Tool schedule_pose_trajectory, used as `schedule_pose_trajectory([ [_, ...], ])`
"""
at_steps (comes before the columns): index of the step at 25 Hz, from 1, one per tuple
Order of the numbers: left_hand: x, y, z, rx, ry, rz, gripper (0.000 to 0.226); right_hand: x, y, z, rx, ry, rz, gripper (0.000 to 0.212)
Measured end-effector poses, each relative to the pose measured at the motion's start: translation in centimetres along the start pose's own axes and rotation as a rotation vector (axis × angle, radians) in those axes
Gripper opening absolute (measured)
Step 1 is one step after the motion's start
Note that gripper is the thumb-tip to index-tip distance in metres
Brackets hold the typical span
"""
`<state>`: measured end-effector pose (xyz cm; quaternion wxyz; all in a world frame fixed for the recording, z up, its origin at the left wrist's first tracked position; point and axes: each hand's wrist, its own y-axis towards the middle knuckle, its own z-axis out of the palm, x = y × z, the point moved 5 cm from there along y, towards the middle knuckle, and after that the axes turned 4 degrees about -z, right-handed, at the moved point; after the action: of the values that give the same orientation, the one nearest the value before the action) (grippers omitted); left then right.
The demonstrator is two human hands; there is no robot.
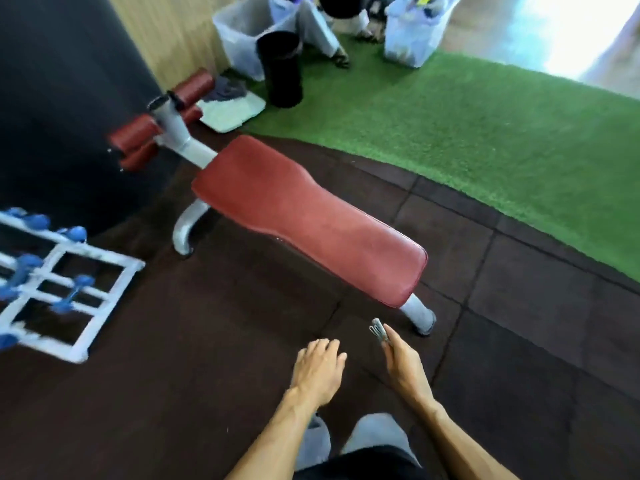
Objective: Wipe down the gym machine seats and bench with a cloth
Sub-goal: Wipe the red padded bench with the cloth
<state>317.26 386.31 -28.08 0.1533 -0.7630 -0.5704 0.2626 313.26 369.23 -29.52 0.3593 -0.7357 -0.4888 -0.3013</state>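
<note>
Red padded bench [304, 216] set diagonally on dark rubber floor tiles [173, 341], broad end nearest, narrow end leading up to a grey post [173, 124] with red roller pads [138, 140] on either side. Grey metal legs [420, 315] under the near end and at the left side.

Both bare forearms stretched forward over the floor, short of the bench's near end and not touching it. Left hand [320, 370] palm down, fingers loosely curled, holding nothing. Right hand [403, 365] edge-on, fingers closed around a small grey folded item [378, 330] that pokes out past the fingertips; too blurred to say whether cloth or something else.

White rack [69, 292] with blue dumbbells [74, 233] at far left, smeared by motion. Green artificial turf [467, 133] beyond the tiles. On the turf's far edge, clear plastic bins [239, 36], a black cylinder [280, 71] standing upright, and a pale flat lid or tray [230, 110] with dark fabric on it, just beside the roller pads. Grey-trousered knees low in view.
</note>
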Motion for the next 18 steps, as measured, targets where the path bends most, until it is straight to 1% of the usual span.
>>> schedule_pose_trajectory([
  [3,0.7,4.6,-3.0,0.058,0.088,0.095,0.043,0.0,2.3,0.2,-0.106,0.071,0.152,0.039],
  [5,0.7,8.2,-4.8,0.09,0.178,0.16,0.042,-0.6,4.0,0.6,-0.184,0.113,0.209,0.039],
  [8,-0.7,14.3,-6.1,0.116,0.229,0.267,0.043,-1.8,7.9,0.6,-0.296,0.16,0.3,0.036],
  [10,-1.6,18.5,-6.5,0.084,0.254,0.318,0.044,-3.2,10.7,1.1,-0.321,0.166,0.343,0.037],
  [14,-3.0,30.7,-3.8,-0.003,0.263,0.417,0.045,-9.7,19.1,3.7,-0.406,0.209,0.425,0.041],
  [16,-3.1,37.1,-2.1,-0.08,0.252,0.472,0.044,-13.4,23.2,5.8,-0.451,0.235,0.462,0.042],
  [18,-2.7,42.0,-1.2,-0.156,0.274,0.551,0.046,-15.7,26.6,6.8,-0.543,0.264,0.486,0.042],
])
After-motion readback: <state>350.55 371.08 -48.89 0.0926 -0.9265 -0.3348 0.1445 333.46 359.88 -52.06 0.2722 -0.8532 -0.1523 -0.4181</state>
